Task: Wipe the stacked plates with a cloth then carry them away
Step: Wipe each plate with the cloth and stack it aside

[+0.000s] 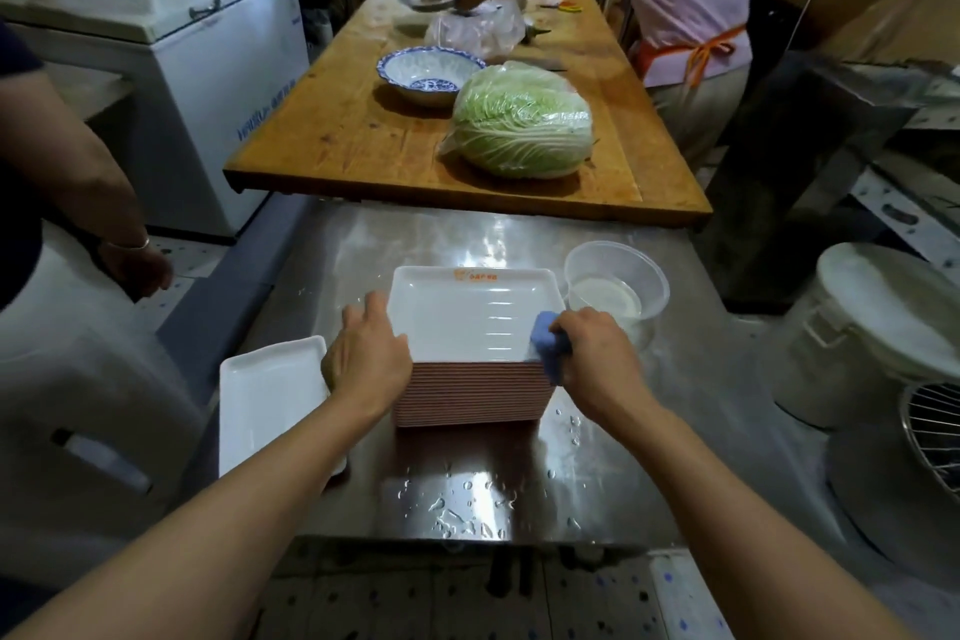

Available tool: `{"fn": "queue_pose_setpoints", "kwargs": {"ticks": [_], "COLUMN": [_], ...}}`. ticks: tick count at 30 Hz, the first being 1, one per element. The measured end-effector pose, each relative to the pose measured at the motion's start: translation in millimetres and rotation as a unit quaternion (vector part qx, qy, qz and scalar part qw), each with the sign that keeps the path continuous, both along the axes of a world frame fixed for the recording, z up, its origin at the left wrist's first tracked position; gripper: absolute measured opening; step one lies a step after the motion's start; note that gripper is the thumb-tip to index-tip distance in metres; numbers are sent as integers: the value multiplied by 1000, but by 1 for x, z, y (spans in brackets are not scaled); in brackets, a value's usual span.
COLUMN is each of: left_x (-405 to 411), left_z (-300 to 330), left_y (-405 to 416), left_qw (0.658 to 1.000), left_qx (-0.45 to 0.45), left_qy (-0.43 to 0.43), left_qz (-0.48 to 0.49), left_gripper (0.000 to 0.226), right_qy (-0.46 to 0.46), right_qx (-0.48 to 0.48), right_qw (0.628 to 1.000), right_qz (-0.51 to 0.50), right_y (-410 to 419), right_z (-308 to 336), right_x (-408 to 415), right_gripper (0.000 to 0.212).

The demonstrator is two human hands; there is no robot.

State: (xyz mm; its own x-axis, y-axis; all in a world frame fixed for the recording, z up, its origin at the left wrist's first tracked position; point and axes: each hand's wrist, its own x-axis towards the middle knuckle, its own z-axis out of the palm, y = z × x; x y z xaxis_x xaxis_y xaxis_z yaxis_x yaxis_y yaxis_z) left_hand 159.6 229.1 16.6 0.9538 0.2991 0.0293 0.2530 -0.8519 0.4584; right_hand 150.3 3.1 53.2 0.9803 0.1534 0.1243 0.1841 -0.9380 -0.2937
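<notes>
A tall stack of square plates [467,392], white inside with reddish edges, stands on the wet steel table [597,457]. The top plate [467,312] is white with an orange logo at its far rim. My left hand [366,359] grips the stack's left near corner, fingers curled over the top plate's rim. My right hand [592,359] holds a blue cloth [548,340] against the top plate's right near corner. A single white rectangular plate [270,395] lies to the left of the stack.
A clear plastic tub with water [615,283] stands right of the stack. Behind it is a wooden table [337,130] with a wrapped cabbage [522,122] and a blue-patterned bowl [428,73]. One person stands at left, another works at the back right. White buckets [862,333] sit at right.
</notes>
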Motion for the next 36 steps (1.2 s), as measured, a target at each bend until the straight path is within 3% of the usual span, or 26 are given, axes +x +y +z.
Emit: {"fn": "queue_pose_setpoints", "kwargs": {"ticks": [3, 6, 9, 13, 19, 22, 26, 32, 36], "left_x": [-12, -12, -12, -13, -17, -14, -11, -26, -40], "left_z": [6, 4, 10, 11, 19, 27, 53, 104, 121], "left_y": [-20, -41, -53, -59, -50, -46, -43, -38, -33], "left_qw": [983, 957, 929, 908, 922, 942, 933, 940, 923], "left_qx": [84, 139, 209, 243, 163, 131, 127, -60, -207], "left_qy": [-107, -84, -112, -172, -166, -147, -198, -251, -230], "left_qz": [-123, -241, -285, -295, -309, -270, -272, -223, -229], "left_gripper": [37, 36, 20, 21, 22, 7, 13, 11, 11], "right_qy": [-28, -46, -54, -58, -55, -52, -94, -245, -331], "right_qx": [98, 137, 159, 187, 219, 259, 309, 328, 273], "right_qw": [993, 986, 982, 975, 964, 949, 929, 903, 900], "right_qz": [-58, -81, -87, -106, -143, -171, -178, -128, -75], "right_y": [-13, -23, -30, -35, -37, -37, -29, 0, 20], "right_z": [8, 11, 9, 4, -4, -4, 8, 55, 83], "right_x": [-6, -11, -14, -19, -21, -24, -31, -44, -53], "right_gripper": [7, 5, 7, 6, 5, 7, 12, 18, 25]}}
